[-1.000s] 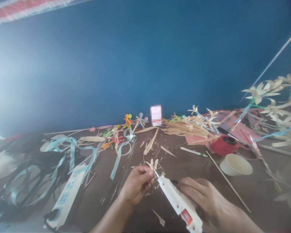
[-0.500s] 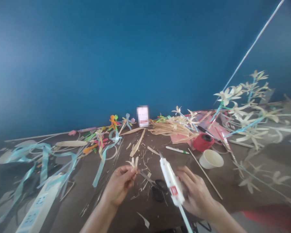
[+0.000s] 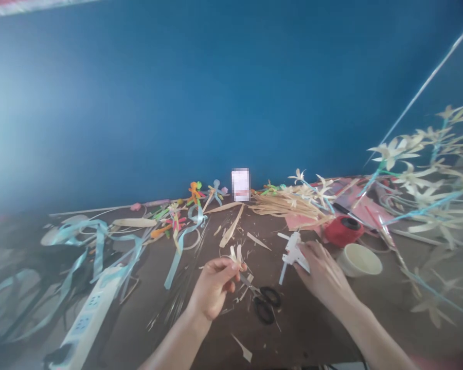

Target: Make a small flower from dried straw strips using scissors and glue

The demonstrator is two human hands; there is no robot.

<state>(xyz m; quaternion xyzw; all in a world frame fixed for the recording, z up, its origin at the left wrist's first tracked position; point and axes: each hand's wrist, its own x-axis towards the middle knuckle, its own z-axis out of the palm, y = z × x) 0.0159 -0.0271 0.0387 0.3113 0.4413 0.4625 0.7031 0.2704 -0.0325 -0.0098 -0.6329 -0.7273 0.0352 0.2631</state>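
Note:
Pinched between the fingertips of my left hand [image 3: 216, 285] is a small flower of pale strips [image 3: 237, 254], its petals pointing up. My right hand [image 3: 324, 270] is at the handle of a white hot glue gun [image 3: 292, 251], which is laid over on its side low at the tabletop. The thumb and fingers lie about the handle, and the nozzle points away to the left. Black-handled scissors [image 3: 268, 303] rest between my hands, blades toward my left hand. Pale offcuts [image 3: 231, 226] are scattered in front of them.
A power strip [image 3: 88, 318] and light-blue ribbon [image 3: 100, 241] lie at left. At right are a red tape roll [image 3: 343, 231], a cream cup [image 3: 359, 259] and pale flowers on blue stems [image 3: 428, 200]. A bundle of dry strips [image 3: 285, 205] lies near the blue wall.
The glue gun, held upright before, has been lowered forward to the table and turned over by my right hand. My left hand still holds the flower. The view has shifted left.

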